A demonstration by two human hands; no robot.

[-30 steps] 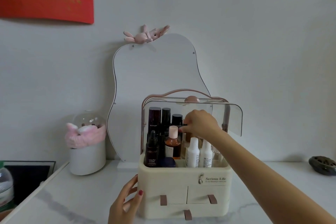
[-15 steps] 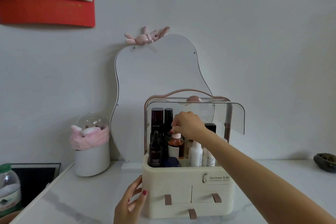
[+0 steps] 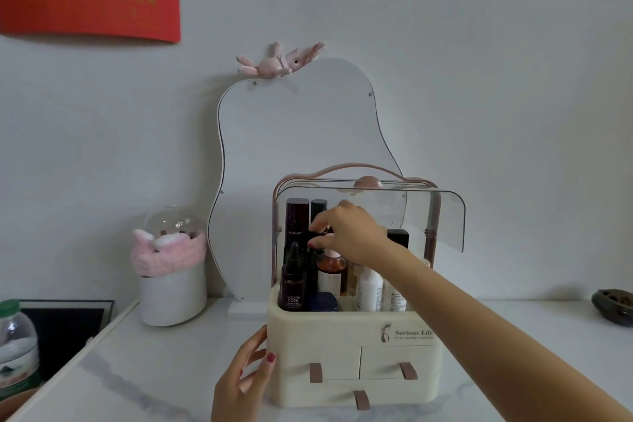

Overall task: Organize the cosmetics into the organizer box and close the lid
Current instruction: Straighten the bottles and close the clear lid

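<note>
Head view: my left hand [image 3: 248, 377] rests flat, fingers straight, against the organizer box [image 3: 352, 353] on its left side; my right hand [image 3: 346, 233] reaches under the raised lid [image 3: 442, 216], fingertips pinching a dark bottle's cap [image 3: 317, 236].

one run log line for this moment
lid: open | right hand: on bottle cap in organizer box | left hand: steadying box

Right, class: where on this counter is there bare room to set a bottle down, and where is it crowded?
Free: the marble counter between the organizer box and the dark dish; also the front strip from the white jar down to the left hand. Crowded: the box's top tray, packed with bottles where the right hand reaches.
</note>
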